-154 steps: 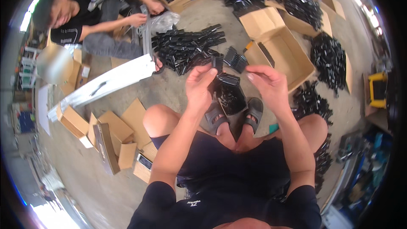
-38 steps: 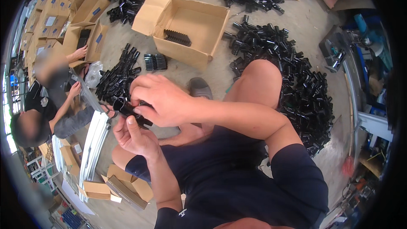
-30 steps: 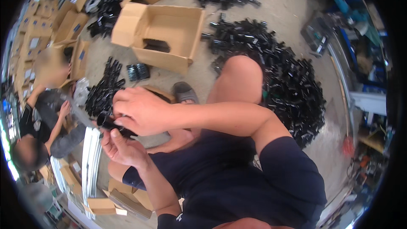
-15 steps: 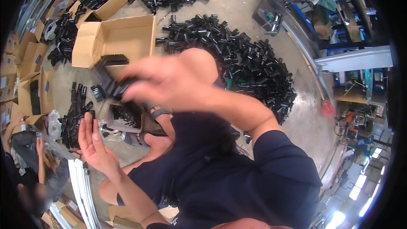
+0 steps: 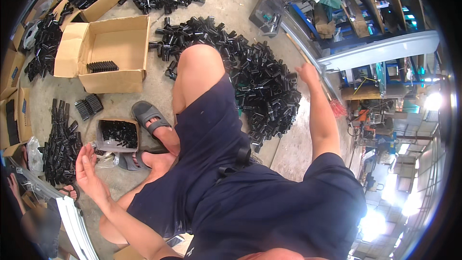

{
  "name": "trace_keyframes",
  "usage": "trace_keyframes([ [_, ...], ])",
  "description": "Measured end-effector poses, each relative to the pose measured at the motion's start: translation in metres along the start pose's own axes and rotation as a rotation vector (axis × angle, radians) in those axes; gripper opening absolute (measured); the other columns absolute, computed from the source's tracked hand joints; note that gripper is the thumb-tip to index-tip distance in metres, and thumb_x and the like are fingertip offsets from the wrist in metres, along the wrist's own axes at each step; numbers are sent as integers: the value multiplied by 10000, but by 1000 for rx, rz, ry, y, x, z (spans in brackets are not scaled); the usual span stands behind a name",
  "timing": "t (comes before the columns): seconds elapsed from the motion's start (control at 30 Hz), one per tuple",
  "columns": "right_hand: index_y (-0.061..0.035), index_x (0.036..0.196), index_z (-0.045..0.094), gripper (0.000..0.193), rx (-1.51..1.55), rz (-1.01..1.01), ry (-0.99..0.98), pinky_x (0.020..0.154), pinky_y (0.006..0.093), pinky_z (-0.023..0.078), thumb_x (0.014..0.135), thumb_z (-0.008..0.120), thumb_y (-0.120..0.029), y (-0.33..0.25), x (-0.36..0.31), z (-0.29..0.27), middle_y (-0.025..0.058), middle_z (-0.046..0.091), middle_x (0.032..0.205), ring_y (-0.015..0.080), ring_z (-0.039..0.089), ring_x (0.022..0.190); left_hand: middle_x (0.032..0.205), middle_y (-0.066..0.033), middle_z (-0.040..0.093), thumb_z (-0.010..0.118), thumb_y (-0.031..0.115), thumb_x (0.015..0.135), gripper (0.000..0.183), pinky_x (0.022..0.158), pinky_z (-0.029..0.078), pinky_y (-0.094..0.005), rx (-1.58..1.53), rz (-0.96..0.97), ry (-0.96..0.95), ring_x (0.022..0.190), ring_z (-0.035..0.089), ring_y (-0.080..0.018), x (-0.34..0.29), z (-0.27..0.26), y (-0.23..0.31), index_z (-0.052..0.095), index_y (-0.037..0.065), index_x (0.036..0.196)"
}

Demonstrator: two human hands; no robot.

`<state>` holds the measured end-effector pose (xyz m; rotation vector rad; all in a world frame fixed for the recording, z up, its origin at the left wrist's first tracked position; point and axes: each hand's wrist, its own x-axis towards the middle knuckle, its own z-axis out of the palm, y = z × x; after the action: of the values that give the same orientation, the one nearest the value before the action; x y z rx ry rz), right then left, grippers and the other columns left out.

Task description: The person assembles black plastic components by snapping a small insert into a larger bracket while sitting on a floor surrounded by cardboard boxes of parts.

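Observation:
My left hand is raised at the lower left, fingers stretched out and nothing in it. A long heap of black tubular parts lies just beyond it. My right hand is held out to the far right, overlapping a broom handle in the view. Its fingers look partly bent, but I cannot make out whether they grip anything. An open cardboard box stands ahead of me with a row of black parts inside. In front of it, more rows of black parts rest on the floor.
A large pile of black parts spreads beyond my knee. A small box of small black pieces sits by my sandals. Blue shelving and a pale metal beam line the right; another person is at lower left.
My right hand has swung from near the cardboard box out to the far right. The dark blurred thing beneath it no longer shows there. My left hand stays raised, and the view has shifted.

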<state>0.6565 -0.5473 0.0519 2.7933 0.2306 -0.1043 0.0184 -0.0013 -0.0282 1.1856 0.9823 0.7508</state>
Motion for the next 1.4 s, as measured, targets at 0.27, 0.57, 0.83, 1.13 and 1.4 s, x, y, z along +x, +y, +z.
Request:
trace_keyframes([
  [0.27,-8,972,765,502,136,-191,-17,848,486,536,920,668,-497,-86,34,-40,261,731,945,423,706,948,1242,-180,702,529,262,1089,391,1019,519,-383,79,106,234,1117,681,-248,-8,-16,26,649,-61,1273],
  [0.57,18,1106,723,193,590,-1098,664,888,392,518,988,615,-90,-394,-80,-180,174,723,1037,325,689,931,1074,-130,761,576,197,1065,263,850,557,-294,-109,250,529,935,697,-152,31,-41,28,708,-21,1127],
  [0.83,-29,1136,733,252,757,-1365,224,923,399,536,950,645,-175,-603,-186,-190,196,731,1085,353,699,1017,1038,-117,761,582,228,1067,291,832,554,-290,-182,283,597,883,693,-148,45,-63,32,705,-35,1082],
  [1.13,-48,1093,743,266,356,-1550,-240,898,452,548,930,660,-241,-726,-275,-69,195,732,1059,367,695,1018,1035,-157,761,595,214,1058,271,794,552,-285,-391,309,733,860,708,-171,62,-111,35,686,-37,1104],
  [1.4,-47,1056,732,248,212,-1463,-95,918,488,552,964,606,-240,-819,-301,12,222,713,1100,401,675,1068,986,-155,762,614,223,1049,267,759,556,-286,-528,312,843,807,701,-171,61,-130,42,694,-31,1057],
])
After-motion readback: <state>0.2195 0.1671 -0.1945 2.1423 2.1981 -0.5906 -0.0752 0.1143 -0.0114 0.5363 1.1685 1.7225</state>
